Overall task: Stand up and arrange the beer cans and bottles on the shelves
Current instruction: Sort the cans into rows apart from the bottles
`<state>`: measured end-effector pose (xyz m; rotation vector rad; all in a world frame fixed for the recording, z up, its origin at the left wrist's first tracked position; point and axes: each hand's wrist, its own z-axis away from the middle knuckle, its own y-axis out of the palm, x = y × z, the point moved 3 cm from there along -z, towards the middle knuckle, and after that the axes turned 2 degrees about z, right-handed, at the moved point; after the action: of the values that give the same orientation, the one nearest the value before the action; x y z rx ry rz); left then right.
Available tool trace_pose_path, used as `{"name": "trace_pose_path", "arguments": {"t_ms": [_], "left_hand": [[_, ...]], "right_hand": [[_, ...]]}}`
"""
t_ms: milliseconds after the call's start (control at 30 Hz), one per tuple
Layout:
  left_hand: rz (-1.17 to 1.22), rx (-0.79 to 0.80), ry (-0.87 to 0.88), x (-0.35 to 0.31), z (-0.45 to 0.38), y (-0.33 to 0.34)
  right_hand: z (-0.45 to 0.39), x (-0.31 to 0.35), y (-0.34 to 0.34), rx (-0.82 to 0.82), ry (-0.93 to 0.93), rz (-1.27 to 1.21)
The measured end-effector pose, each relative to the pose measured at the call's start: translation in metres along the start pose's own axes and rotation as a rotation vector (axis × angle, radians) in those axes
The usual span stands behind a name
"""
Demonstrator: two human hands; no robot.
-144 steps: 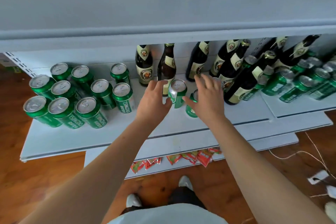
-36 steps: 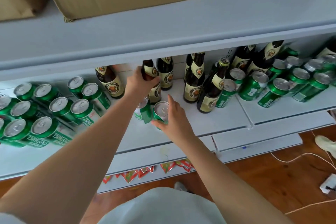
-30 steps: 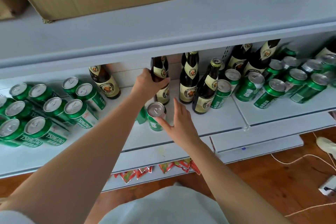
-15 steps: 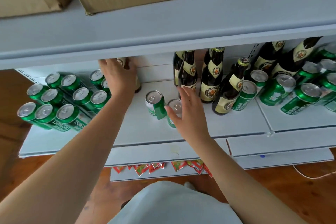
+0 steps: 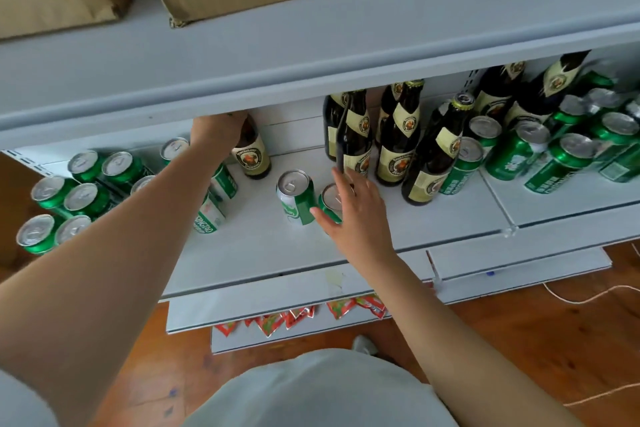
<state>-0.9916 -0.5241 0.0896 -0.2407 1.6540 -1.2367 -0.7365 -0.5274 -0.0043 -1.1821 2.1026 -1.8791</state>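
A white shelf (image 5: 263,246) seen from above, holding beer. At far left, a block of upright green beer cans (image 5: 81,196), partly covered by the person's left forearm. The left hand (image 5: 216,128) reaches deep to the back and grasps the neck of a brown beer bottle (image 5: 252,152), which stands upright with its long axis vertical. The upper shelf edge hides the fingers and the bottle top, so the exact grip is unclear. Near mid-shelf, two green cans stand side by side. The right hand (image 5: 356,210) wraps its fingers over the right can (image 5: 330,204), thumb at the seam with the left can (image 5: 295,196); this hand is nearest both. Further right stand a cluster of bottles (image 5: 391,142) and more cans (image 5: 561,146), some blurred.
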Motion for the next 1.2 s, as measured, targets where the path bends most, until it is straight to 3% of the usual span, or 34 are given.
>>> {"name": "trace_pose_path", "arguments": {"t_ms": [200, 500, 667, 833, 1000, 1200], "left_hand": [[-0.001, 0.113, 0.136, -0.037, 0.017, 0.032], [0.054, 0.211, 0.302, -0.066, 0.033, 0.063], [0.095, 0.199, 0.148, -0.023, 0.043, 0.050], [-0.039, 0.445, 0.253, 0.023, 0.094, 0.070], [-0.158, 0.301, 0.388, 0.017, 0.120, 0.075], [-0.184, 0.307, 0.424, -0.034, 0.160, 0.088]], "right_hand": [[0.005, -0.011, 0.005, 0.092, 0.110, -0.190], [0.002, -0.019, 0.007, 0.124, 0.139, -0.240], [0.005, -0.019, 0.009, 0.085, 0.131, -0.215], [0.003, -0.024, 0.002, 0.163, 0.118, -0.251], [0.011, -0.055, -0.024, 0.191, 0.137, -0.247], [0.031, -0.123, -0.079, 0.077, 0.227, -0.276]]}}
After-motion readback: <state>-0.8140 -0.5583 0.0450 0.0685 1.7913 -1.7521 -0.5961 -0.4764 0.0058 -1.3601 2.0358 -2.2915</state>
